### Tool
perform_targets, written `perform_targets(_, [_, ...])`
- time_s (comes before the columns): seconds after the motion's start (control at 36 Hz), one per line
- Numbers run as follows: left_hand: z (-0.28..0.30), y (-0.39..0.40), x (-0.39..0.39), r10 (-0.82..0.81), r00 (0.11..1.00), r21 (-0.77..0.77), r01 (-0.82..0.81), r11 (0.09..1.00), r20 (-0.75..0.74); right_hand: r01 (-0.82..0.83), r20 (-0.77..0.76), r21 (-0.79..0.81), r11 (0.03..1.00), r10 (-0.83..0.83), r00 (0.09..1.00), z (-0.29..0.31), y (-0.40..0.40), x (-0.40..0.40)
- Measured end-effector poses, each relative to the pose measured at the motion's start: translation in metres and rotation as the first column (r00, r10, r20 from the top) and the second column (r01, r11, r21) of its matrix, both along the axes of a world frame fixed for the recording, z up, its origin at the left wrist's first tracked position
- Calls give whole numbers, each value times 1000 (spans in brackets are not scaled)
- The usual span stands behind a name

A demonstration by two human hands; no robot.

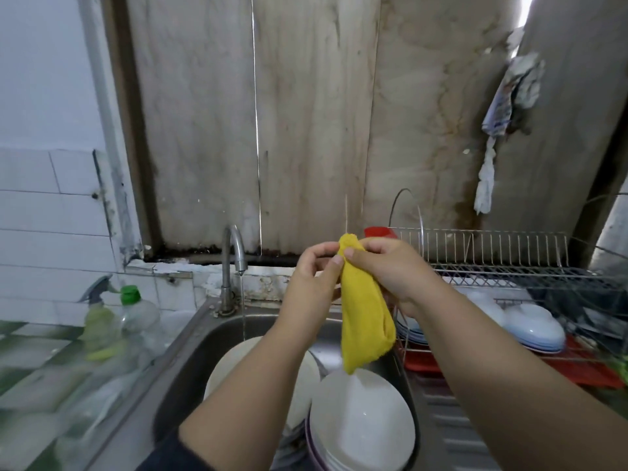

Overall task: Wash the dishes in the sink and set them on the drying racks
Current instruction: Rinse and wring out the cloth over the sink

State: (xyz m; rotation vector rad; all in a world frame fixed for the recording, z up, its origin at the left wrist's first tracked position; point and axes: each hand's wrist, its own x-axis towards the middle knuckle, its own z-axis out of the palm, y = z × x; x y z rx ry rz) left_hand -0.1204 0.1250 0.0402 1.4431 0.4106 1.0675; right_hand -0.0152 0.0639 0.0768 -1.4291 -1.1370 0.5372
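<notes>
A yellow cloth hangs above the steel sink. My left hand and my right hand both pinch its top edge. Below them the sink holds a stack of white bowls at the front and a white plate behind. Water runs in a thin stream from the tap onto the plate. On the right stands a wire drying rack with white plates in its lower tier over a red tray.
A clear bottle with a green cap and a spray bottle stand on the counter to the left of the sink. A rag hangs on the stained wall at upper right.
</notes>
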Motion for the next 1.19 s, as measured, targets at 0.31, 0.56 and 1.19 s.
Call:
perform_targets(0.31, [11,23,-14,44,998,169,-34,985,-52,-89,-33,41,995,90,995,-1,16,-5])
perform_targets(0.56, [13,30,-17,82,987,263,-43,964,-138,-66,78,44,997,62,995,7,23,-8])
perform_targets(1.19, [50,60,-33,428,897,417,-349,839,-111,248,233,168,954,-283,931,25,16,20])
